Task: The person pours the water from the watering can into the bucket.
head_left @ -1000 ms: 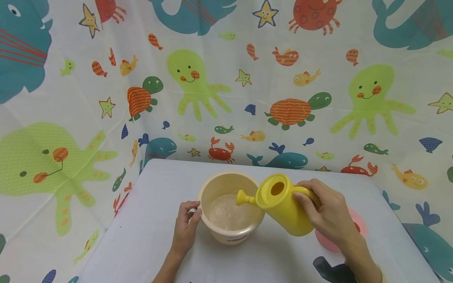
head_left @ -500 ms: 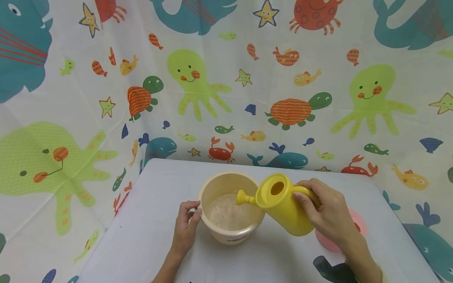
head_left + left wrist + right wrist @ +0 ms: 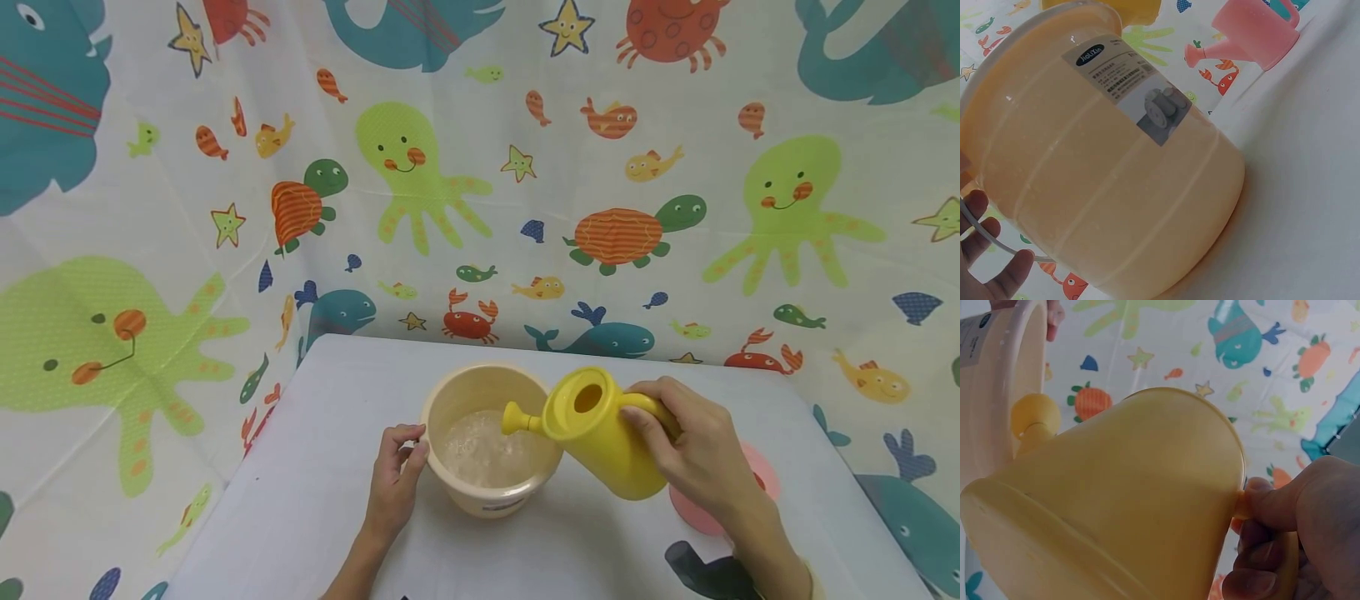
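A cream plastic bucket stands on the white table with rippling water inside. My left hand grips its left side at the rim; in the left wrist view the fingers are by a thin pale bail handle. My right hand holds a yellow watering can by its handle, fingers curled round it. The can tilts left, and its spout head sits over the bucket's opening. A printed label is on the bucket's outer wall.
A pink watering can stands on the table to the right, partly behind my right forearm in the head view. A dark object shows by that wrist. A sea-animal curtain hangs behind and beside the table.
The water in the bucket ripples and bubbles more widely than before. Both hands, the bucket and the yellow watering can keep their places.
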The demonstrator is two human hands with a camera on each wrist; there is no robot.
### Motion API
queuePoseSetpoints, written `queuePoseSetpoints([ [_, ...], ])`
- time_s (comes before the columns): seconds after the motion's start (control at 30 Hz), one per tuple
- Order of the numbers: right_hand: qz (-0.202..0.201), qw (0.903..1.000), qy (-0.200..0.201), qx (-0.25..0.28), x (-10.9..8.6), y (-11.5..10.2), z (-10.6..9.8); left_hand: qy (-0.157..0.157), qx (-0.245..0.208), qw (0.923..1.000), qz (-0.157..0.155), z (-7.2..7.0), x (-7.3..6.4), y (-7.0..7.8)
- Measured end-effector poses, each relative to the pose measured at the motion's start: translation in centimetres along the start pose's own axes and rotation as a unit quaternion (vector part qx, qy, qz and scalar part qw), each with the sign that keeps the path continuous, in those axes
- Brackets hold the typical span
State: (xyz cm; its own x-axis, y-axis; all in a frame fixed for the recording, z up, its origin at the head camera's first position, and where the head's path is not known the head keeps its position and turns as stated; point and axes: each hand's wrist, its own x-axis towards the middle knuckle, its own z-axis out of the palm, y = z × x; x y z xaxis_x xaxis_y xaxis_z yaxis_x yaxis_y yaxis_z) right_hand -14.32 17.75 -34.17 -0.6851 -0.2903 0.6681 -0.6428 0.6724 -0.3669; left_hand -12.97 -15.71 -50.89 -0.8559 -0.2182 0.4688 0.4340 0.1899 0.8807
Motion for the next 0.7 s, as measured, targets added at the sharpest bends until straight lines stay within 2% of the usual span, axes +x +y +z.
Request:
queuePoseSetpoints([
  [0.4,-0.001,1.0,-0.007,-0.003,0.14,-0.02,0.08,0.001,0.004,0.9999,-0.011,0.03,-0.05,-0.1],
  [0.7,-0.018,0.9998,-0.006,-0.007,0.4,0.0,0.07,0.002,-0.007,1.0,-0.001,0.04,0.1,-0.19],
])
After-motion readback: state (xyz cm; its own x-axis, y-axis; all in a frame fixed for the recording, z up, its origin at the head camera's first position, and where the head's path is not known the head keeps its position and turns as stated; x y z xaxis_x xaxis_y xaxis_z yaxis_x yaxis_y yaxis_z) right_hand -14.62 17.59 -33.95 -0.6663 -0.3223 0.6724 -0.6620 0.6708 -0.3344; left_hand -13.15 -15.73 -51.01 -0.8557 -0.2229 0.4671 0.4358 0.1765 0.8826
